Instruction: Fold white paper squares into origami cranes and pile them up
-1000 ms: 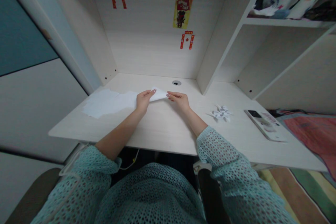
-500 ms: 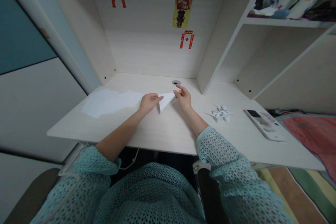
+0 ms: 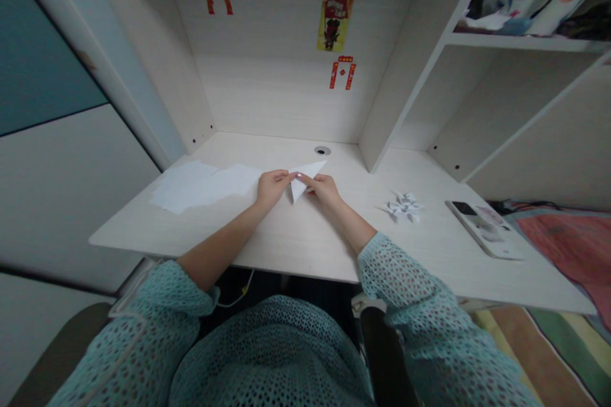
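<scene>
A folded piece of white paper (image 3: pixel 310 170), pointed at its upper right and lower ends, is held just above the desk. My left hand (image 3: pixel 273 187) pinches its left corner between thumb and fingers. My right hand (image 3: pixel 326 188) grips the same paper from the right, its thumb laid over the front close to the left thumb and its fingers behind. Left of my hands, loose white paper sheets (image 3: pixel 191 189) lie spread and overlapping. To the right sits a small cluster of folded white paper pieces (image 3: pixel 403 206).
A phone (image 3: pixel 482 229) lies on the desk (image 3: pixel 305 248) at the right. A round cable hole (image 3: pixel 323 151) is near the back panel. An upright divider (image 3: pixel 396 76) rises behind my right hand. Bags (image 3: pixel 548 0) fill the upper right shelf.
My right hand has moved left and slightly down from the paper's right tip, bringing its thumb beside the left thumb. The left hand still pinches the paper in nearly the same place.
</scene>
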`<state>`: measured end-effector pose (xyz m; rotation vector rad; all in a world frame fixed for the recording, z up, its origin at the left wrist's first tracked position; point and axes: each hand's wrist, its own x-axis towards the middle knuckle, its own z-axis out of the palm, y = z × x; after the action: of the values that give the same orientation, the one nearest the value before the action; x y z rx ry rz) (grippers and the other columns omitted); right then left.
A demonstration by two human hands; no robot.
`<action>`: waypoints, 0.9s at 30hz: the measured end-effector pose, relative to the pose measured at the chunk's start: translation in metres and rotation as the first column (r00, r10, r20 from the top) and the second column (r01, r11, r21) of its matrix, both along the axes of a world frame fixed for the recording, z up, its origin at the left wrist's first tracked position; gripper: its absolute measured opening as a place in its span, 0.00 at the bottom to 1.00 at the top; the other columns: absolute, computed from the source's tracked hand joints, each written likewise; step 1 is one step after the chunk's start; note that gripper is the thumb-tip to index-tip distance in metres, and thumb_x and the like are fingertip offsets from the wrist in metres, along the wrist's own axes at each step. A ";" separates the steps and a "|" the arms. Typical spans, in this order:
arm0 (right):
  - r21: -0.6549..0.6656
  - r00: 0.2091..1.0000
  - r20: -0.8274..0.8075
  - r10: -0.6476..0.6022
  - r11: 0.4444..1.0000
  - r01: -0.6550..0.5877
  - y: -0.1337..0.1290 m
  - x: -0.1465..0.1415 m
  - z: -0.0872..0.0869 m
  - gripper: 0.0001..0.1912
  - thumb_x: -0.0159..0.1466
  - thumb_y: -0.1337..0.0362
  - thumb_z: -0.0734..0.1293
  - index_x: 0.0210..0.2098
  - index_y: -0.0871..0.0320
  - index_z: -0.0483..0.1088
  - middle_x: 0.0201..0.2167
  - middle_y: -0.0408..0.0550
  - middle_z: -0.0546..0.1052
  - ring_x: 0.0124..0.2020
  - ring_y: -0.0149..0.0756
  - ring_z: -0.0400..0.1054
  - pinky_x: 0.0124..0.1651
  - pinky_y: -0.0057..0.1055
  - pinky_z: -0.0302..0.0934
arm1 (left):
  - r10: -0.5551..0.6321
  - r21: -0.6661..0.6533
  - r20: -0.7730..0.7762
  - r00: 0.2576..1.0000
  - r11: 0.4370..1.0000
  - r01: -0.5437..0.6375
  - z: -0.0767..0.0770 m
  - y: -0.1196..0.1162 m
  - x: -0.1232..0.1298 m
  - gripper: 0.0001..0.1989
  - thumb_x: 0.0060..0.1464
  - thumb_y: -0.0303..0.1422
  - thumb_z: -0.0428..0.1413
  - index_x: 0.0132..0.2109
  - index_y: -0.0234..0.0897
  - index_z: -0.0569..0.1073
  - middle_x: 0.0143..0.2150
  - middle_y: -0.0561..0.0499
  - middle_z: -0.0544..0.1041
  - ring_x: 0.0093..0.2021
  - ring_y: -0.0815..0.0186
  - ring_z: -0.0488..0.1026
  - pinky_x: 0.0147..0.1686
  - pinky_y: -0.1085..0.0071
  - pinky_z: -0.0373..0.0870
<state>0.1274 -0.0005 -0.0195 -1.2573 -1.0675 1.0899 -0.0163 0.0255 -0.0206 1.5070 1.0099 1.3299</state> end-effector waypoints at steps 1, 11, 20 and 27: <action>0.002 1.000 -0.010 0.004 1.000 -0.004 0.000 -0.001 -0.001 0.24 0.40 0.46 0.73 0.22 0.63 0.72 0.23 0.49 0.74 0.23 0.29 0.61 0.25 0.27 0.51 | -0.002 0.004 0.000 1.000 1.000 0.002 0.000 0.000 0.000 0.16 0.39 0.44 0.62 0.25 0.34 0.74 0.26 0.49 0.75 0.29 0.65 0.71 0.29 0.73 0.65; 0.010 0.999 0.030 -0.028 1.000 0.028 0.003 0.004 0.000 0.22 0.41 0.48 0.73 0.24 0.61 0.75 0.24 0.48 0.76 0.24 0.29 0.63 0.26 0.27 0.53 | 0.071 -0.061 0.094 0.993 0.996 -0.066 0.005 0.000 -0.002 0.17 0.39 0.45 0.62 0.27 0.33 0.75 0.29 0.48 0.77 0.30 0.66 0.72 0.33 0.72 0.65; 0.007 0.992 0.024 0.126 0.992 -0.126 0.005 0.013 0.001 0.21 0.44 0.46 0.72 0.23 0.60 0.74 0.25 0.49 0.76 0.26 0.30 0.64 0.29 0.27 0.54 | 0.071 -0.052 0.028 0.997 0.996 -0.070 0.005 0.003 -0.005 0.18 0.39 0.46 0.62 0.25 0.33 0.73 0.28 0.49 0.77 0.30 0.66 0.71 0.31 0.73 0.64; 0.008 0.987 0.067 0.146 0.989 -0.147 0.006 0.018 -0.004 0.22 0.42 0.46 0.72 0.22 0.61 0.74 0.22 0.47 0.74 0.22 0.27 0.60 0.26 0.27 0.51 | 0.081 0.015 -0.075 0.994 0.997 -0.080 0.002 0.008 -0.006 0.18 0.40 0.46 0.61 0.24 0.34 0.72 0.26 0.50 0.75 0.29 0.65 0.71 0.29 0.73 0.63</action>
<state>0.1457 0.0057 -0.0230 -1.2266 -1.2308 1.1564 -0.0224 0.0339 -0.0183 1.5497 1.1231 1.3462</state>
